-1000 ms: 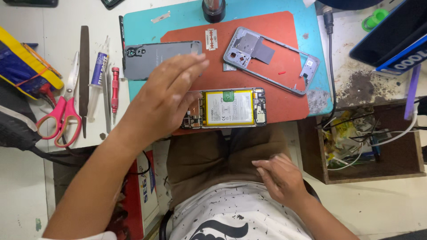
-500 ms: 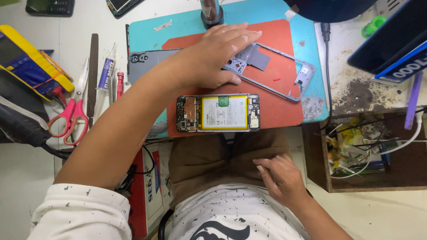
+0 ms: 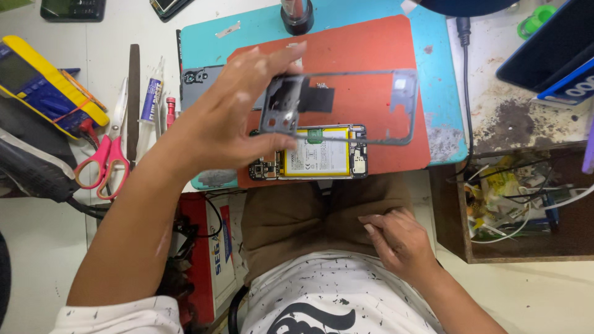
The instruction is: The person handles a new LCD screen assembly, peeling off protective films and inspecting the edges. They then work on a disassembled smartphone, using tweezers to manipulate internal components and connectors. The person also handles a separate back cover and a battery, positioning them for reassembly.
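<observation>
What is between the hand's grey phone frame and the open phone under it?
Nothing visible. The left hand holds the grey phone frame just above the opened phone, with only bare red mat around.

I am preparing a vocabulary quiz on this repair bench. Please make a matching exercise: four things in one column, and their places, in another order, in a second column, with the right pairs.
Things:
1. grey plastic phone frame
2. opened phone with yellow-white battery
3. pink-handled scissors
4. right hand

Places:
A. resting on the brown trousers
B. on the white table, left of the mats
C. held up in the left hand
D. flat on the red mat, at its near edge

Pairs: 1-C, 2-D, 3-B, 4-A
</observation>
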